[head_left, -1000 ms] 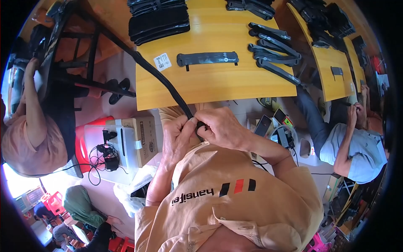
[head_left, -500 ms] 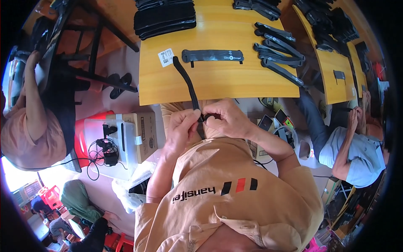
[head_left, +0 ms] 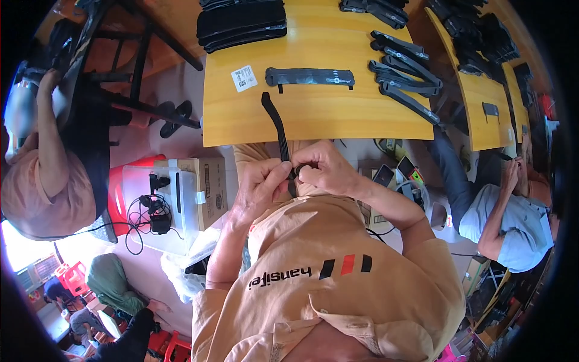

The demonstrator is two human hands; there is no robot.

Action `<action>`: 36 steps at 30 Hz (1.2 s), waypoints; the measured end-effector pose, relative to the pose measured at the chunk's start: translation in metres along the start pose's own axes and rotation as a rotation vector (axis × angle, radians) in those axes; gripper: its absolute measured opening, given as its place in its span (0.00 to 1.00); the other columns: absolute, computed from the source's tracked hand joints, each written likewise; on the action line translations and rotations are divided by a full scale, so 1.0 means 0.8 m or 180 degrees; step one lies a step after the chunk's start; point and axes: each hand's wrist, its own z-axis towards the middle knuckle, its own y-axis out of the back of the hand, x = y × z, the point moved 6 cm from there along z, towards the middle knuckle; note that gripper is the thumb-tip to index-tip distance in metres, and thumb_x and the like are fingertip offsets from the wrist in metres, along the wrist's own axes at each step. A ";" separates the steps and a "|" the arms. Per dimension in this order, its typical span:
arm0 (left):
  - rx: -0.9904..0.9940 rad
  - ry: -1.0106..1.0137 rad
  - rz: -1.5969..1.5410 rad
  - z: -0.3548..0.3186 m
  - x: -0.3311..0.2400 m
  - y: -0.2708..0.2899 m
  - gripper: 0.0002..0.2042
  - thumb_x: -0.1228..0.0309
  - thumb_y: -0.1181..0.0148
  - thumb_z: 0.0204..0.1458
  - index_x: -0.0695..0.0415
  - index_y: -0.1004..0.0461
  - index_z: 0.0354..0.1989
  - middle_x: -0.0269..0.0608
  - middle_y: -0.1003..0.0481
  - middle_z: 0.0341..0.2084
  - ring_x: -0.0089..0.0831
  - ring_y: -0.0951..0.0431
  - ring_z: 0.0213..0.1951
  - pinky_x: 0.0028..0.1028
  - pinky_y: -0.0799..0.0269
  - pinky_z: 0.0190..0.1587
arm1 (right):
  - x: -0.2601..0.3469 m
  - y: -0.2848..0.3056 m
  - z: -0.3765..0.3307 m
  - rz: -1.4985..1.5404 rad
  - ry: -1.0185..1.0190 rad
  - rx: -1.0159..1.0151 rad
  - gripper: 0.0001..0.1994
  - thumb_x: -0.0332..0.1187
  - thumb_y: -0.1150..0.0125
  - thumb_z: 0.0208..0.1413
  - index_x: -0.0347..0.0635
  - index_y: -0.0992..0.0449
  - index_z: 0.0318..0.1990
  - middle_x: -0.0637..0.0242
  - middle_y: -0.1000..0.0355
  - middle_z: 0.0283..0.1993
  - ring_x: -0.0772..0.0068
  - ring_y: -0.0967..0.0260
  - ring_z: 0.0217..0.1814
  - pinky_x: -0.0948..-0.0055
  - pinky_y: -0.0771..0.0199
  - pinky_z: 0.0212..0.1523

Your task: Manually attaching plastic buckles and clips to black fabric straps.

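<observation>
A long, narrow black fabric strap (head_left: 276,120) lies over the table's near edge and runs down to my hands above my lap. My left hand (head_left: 263,183) is closed, pinching the strap between thumb and fingers. Right beside it, my right hand (head_left: 324,168) is closed on the strap's near end, which is bunched and partly hidden by the fingers. Beyond the hands, a flat dark grey strap (head_left: 310,77) with two small black tabs lies across the table. To its left sits a white printed label (head_left: 244,78).
The yellow table (head_left: 362,117) carries a stack of black fabric pieces (head_left: 241,27) at the far left and several folded grey straps (head_left: 405,75) at the right. A clear plastic bin (head_left: 181,208) with black cables stands left of me. Other people sit on both sides.
The strap's far end has drawn slightly nearer and to the right, off the label's edge. Both hands keep their hold, close together.
</observation>
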 end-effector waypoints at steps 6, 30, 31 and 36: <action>-0.0506 -0.0238 0.0010 -0.006 -0.005 0.008 0.17 0.66 0.50 0.57 0.61 0.33 0.17 0.28 0.36 0.11 0.13 0.41 0.15 0.18 0.48 0.17 | -0.003 0.000 -0.002 -0.0474 0.0309 0.0240 0.06 0.27 0.49 0.50 0.32 0.30 0.27 0.67 0.37 0.18 0.81 0.42 0.20 0.79 0.44 0.21; 0.0123 0.0252 -0.2909 -0.052 0.020 0.037 0.18 0.70 0.52 0.53 0.52 0.44 0.09 0.27 0.46 0.05 0.16 0.46 0.07 0.19 0.53 0.10 | -0.017 0.080 -0.035 0.4482 -0.0230 -0.0377 0.13 0.45 0.49 0.57 0.46 0.34 0.30 0.76 0.46 0.11 0.86 0.53 0.07 0.85 0.53 0.07; -0.0027 0.0396 -0.3100 -0.063 0.033 0.056 0.19 0.70 0.51 0.51 0.51 0.45 0.08 0.27 0.46 0.04 0.17 0.47 0.06 0.20 0.56 0.09 | -0.016 0.097 -0.040 0.4552 -0.0016 -0.0424 0.12 0.45 0.48 0.57 0.46 0.34 0.31 0.76 0.46 0.11 0.86 0.52 0.07 0.84 0.52 0.07; -0.0662 0.0391 -0.3300 -0.153 0.063 0.167 0.18 0.71 0.54 0.53 0.50 0.45 0.10 0.24 0.47 0.03 0.15 0.48 0.05 0.18 0.58 0.06 | 0.008 0.159 -0.091 0.4035 0.0455 -0.0514 0.12 0.44 0.50 0.58 0.47 0.35 0.32 0.77 0.47 0.10 0.87 0.53 0.05 0.87 0.54 0.05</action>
